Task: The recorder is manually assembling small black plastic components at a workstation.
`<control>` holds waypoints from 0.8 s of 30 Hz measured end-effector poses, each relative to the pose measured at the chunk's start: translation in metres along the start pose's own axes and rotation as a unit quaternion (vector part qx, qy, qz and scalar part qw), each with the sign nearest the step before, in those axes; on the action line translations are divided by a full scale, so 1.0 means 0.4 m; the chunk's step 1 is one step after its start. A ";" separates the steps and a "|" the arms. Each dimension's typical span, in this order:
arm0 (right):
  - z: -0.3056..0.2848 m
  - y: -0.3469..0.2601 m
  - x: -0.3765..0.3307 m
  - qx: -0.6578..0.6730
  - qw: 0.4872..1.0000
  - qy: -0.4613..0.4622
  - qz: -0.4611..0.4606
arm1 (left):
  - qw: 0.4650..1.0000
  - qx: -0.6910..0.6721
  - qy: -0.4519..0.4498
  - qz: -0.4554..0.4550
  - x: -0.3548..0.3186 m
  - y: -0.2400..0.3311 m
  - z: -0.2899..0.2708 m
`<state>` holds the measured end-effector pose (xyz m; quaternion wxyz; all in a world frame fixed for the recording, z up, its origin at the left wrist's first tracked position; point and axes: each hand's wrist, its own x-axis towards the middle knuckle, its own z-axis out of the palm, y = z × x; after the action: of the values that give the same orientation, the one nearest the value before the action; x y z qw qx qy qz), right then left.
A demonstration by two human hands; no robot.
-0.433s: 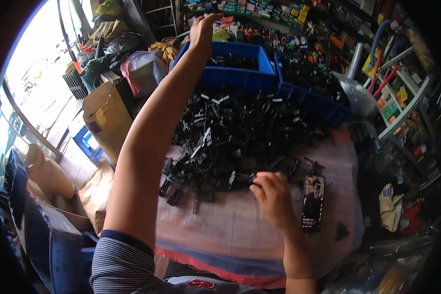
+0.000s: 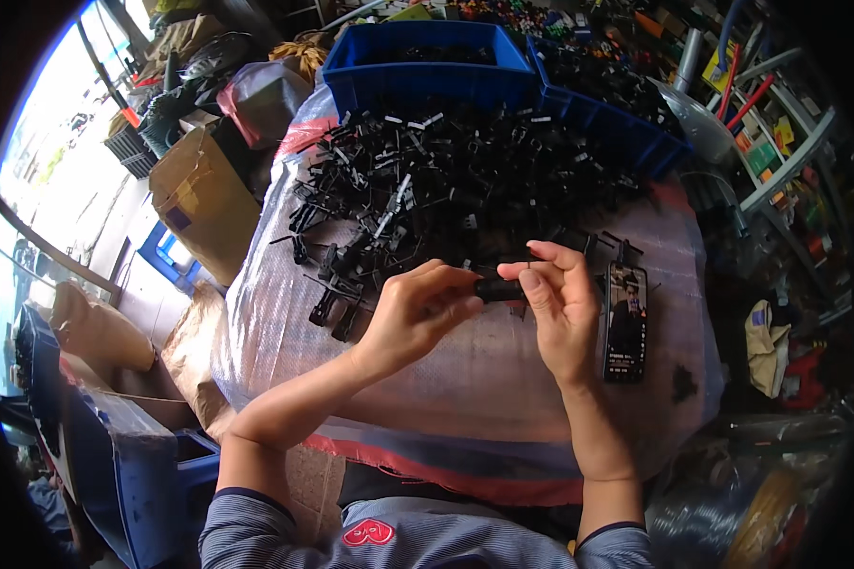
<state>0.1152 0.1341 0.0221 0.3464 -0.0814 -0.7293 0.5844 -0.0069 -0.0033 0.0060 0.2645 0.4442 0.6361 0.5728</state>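
Over the near part of the covered table my two hands meet at a small black part [image 2: 499, 289], short and rod-like. Its left end is closed in the fingers of my left hand [image 2: 413, 313]. My right hand [image 2: 567, 318] pinches around its other end with thumb and fingertips, where a thin dark pin seems to stick up; the fingers partly hide it. Beyond my hands spreads a big heap of black plastic parts [image 2: 427, 194] with clips and thin rods. A lit phone [image 2: 626, 322] lies just right of my right hand.
At the far edge stand a blue bin [image 2: 427, 81] and a second blue bin [image 2: 617, 128], both holding black parts. Whitish woven sheeting [image 2: 446, 408] covers the table. Paper sacks [image 2: 204, 204] stand to the left; a metal rack [image 2: 778, 190] is on the right.
My left hand has come back from the far blue bin to my right hand, and both now hold the black part. The view has tilted slightly downward.
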 end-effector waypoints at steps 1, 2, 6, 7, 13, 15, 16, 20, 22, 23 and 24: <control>0.003 -0.003 -0.007 0.008 1.000 0.005 -0.006 | 0.999 -0.033 0.019 0.004 -0.004 -0.006 0.008; 0.008 0.002 -0.012 0.002 1.000 0.007 -0.019 | 0.991 -0.120 0.020 -0.049 -0.010 -0.005 0.012; 0.014 0.005 -0.021 0.002 1.000 -0.008 -0.007 | 0.958 -0.264 -0.007 -0.111 -0.020 -0.003 0.009; 0.015 0.010 -0.024 0.009 1.000 -0.018 -0.012 | 0.955 -0.276 0.009 -0.105 -0.022 -0.016 0.010; 0.018 0.019 -0.029 -0.007 0.991 -0.130 0.010 | 0.971 -0.224 0.075 -0.021 -0.035 -0.013 0.019; 0.027 0.008 -0.019 0.180 0.967 -0.122 0.130 | 0.981 0.041 0.087 0.170 -0.039 -0.010 0.009; 0.036 -0.005 -0.014 0.235 0.950 -0.108 0.175 | 0.973 0.060 0.112 0.194 -0.043 -0.006 0.018; 0.005 0.052 -0.019 0.269 0.914 -0.191 0.236 | 0.929 0.203 0.134 0.280 -0.046 0.012 0.028; 0.001 0.064 -0.024 0.280 0.911 -0.192 0.233 | 0.940 0.178 0.127 0.264 -0.042 0.007 0.028; 0.000 0.065 -0.024 0.291 0.908 -0.193 0.230 | 0.950 0.152 0.118 0.247 -0.039 0.004 0.026; -0.006 0.056 -0.021 0.290 0.909 -0.193 0.229 | 0.962 0.129 0.101 0.221 -0.029 0.007 0.020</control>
<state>0.1165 0.1383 -0.0016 0.0639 -0.0278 -0.5413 0.8379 0.0059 -0.0096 0.0050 0.0067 0.5437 0.6139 0.5722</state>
